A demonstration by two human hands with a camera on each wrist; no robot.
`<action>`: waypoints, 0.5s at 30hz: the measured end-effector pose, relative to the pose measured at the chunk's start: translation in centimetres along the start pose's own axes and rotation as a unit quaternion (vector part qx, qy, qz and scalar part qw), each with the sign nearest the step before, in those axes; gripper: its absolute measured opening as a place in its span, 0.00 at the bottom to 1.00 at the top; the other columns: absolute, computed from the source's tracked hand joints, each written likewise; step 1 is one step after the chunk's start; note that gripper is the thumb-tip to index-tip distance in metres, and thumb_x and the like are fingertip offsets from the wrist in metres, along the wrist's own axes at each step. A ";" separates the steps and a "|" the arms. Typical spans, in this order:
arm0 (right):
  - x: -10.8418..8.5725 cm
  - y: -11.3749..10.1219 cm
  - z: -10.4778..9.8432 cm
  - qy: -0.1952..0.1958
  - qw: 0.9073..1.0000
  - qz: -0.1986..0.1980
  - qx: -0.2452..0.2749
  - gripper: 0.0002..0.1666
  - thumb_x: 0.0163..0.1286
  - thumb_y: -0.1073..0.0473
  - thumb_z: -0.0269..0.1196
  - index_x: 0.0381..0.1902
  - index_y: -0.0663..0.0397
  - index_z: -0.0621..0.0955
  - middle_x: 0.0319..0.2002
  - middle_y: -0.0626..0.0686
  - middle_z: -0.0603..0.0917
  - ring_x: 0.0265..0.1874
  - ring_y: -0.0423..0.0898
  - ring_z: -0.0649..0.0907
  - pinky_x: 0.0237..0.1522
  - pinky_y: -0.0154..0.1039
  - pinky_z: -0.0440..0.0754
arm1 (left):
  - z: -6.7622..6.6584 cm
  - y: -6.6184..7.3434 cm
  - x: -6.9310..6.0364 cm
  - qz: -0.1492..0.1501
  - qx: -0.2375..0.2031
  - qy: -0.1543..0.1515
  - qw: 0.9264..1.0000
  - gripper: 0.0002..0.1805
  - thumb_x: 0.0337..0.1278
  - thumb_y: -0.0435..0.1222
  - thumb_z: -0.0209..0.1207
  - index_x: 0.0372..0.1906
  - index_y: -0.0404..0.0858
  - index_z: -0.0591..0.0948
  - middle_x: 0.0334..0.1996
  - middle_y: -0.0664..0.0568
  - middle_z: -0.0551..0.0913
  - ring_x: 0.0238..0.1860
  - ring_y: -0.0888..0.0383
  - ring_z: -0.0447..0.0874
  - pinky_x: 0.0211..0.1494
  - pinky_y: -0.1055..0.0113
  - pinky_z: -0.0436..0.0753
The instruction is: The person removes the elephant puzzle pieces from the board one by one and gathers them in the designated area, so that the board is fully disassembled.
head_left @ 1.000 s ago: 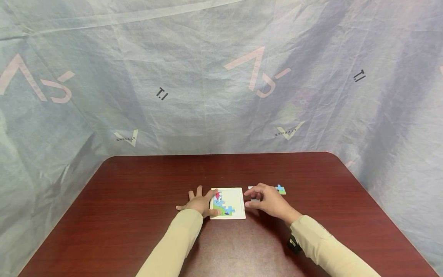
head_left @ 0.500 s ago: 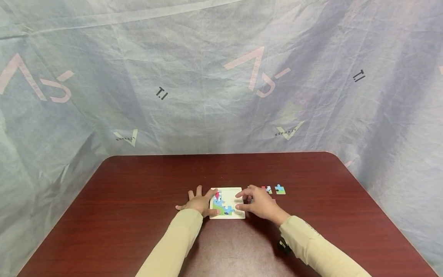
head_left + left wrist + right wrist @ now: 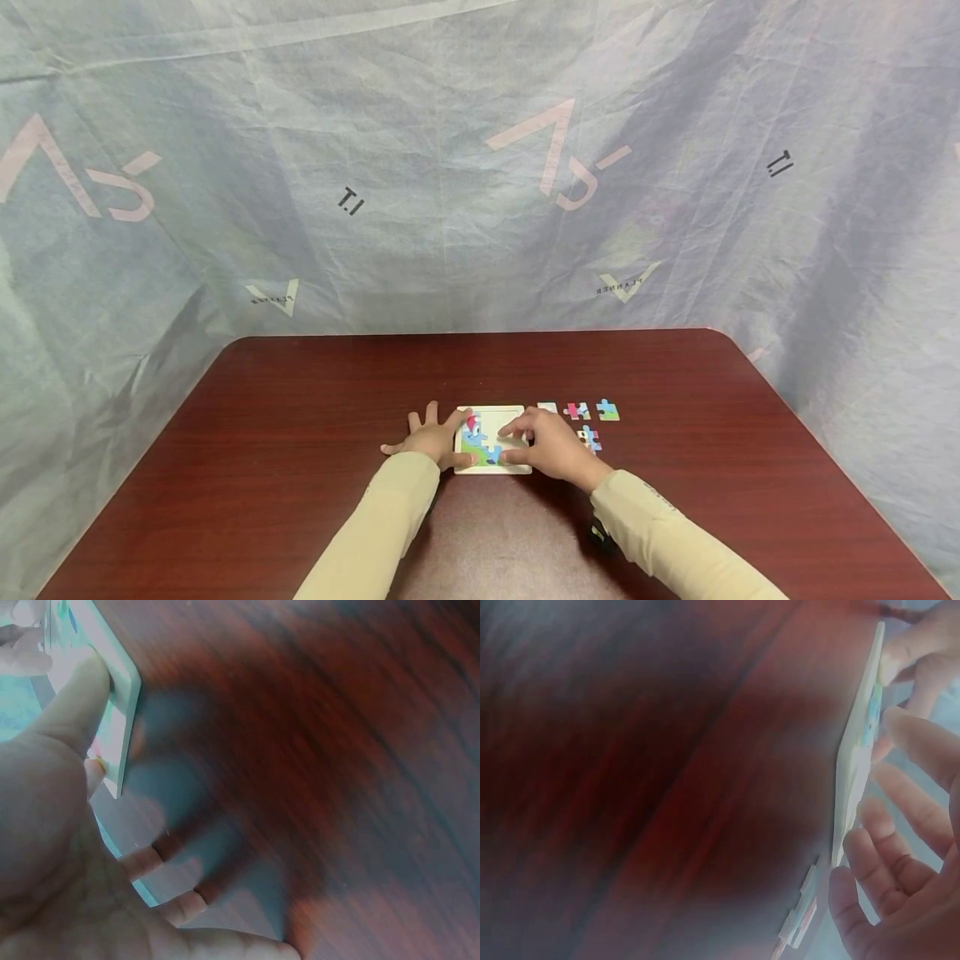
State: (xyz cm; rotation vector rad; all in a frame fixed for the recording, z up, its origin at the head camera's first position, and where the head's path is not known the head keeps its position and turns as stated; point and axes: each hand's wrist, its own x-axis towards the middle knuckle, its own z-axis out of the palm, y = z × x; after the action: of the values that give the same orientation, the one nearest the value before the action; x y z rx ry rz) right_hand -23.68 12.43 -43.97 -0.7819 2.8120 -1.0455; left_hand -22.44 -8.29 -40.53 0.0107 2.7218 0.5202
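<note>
A pale square puzzle tray (image 3: 515,417) lies on the table, with joined jigsaw pieces (image 3: 472,450) along its left side and bottom showing a blue figure on green. My left hand (image 3: 431,442) rests at the tray's left edge with fingers spread; its thumb presses on the lower left corner, as the left wrist view also shows. Over the tray's right half is my right hand (image 3: 551,446), its thumb and index finger bent and apart near the lower joined pieces. In the right wrist view nothing shows between the right hand's fingers (image 3: 922,802).
Several loose jigsaw pieces lie right of the tray: a pale one (image 3: 547,407), a red and blue one (image 3: 577,411), a blue and green one (image 3: 607,410) and a multicoloured one (image 3: 590,438). A grey printed cloth (image 3: 442,250) hangs behind the dark red table (image 3: 337,375).
My right hand has moved left from beside the tray to over its right half, uncovering loose pieces behind it. The left hand and the tray have stayed in place.
</note>
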 end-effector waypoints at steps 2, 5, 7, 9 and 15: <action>0.0 -0.2 0.2 0.001 1.000 0.005 -0.015 0.16 0.60 0.56 0.77 0.44 0.54 0.89 0.35 0.48 0.81 0.33 0.44 0.77 0.33 0.38 0.76 | 0.0 0.0 0.0 0.000 0.000 -0.001 1.000 0.41 0.62 0.49 0.69 0.77 0.55 0.64 0.79 0.39 0.49 0.77 0.32 0.45 0.59 0.16 0.56; -0.1 -0.4 0.5 0.006 0.999 0.008 -0.039 0.16 0.58 0.55 0.78 0.43 0.53 0.90 0.37 0.48 0.82 0.37 0.46 0.79 0.36 0.40 0.77 | 0.0 0.0 0.1 -0.001 -0.001 -0.003 1.000 0.41 0.62 0.49 0.68 0.78 0.55 0.63 0.79 0.39 0.49 0.78 0.32 0.45 0.59 0.16 0.56; -0.1 -0.6 0.6 0.009 0.999 0.005 -0.047 0.16 0.57 0.55 0.79 0.43 0.52 0.91 0.37 0.47 0.82 0.38 0.46 0.79 0.37 0.42 0.78 | 0.1 0.0 0.2 -0.002 -0.001 -0.003 1.000 0.41 0.62 0.49 0.68 0.78 0.56 0.63 0.79 0.40 0.49 0.78 0.33 0.44 0.59 0.16 0.56; -0.1 -0.7 0.7 0.012 0.998 -0.002 -0.053 0.14 0.57 0.56 0.79 0.41 0.52 0.91 0.36 0.46 0.82 0.36 0.45 0.79 0.43 0.46 0.80 | 0.0 0.0 0.1 -0.003 -0.001 -0.003 1.000 0.41 0.62 0.50 0.68 0.78 0.56 0.63 0.79 0.40 0.49 0.78 0.33 0.44 0.59 0.16 0.56; 0.0 -0.9 0.8 0.005 0.999 -0.006 -0.050 0.11 0.57 0.58 0.78 0.39 0.51 0.92 0.35 0.46 0.81 0.33 0.43 0.77 0.49 0.49 0.79 | -0.1 0.1 -0.1 -0.004 0.003 -0.001 1.000 0.42 0.63 0.50 0.68 0.78 0.55 0.63 0.79 0.40 0.50 0.77 0.33 0.46 0.59 0.16 0.56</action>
State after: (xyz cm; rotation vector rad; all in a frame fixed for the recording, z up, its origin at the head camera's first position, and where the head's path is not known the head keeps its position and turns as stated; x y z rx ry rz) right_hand -23.15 11.37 -43.98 -0.8063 2.8908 -0.9180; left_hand -22.37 -8.28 -40.39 0.0032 2.7197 0.5105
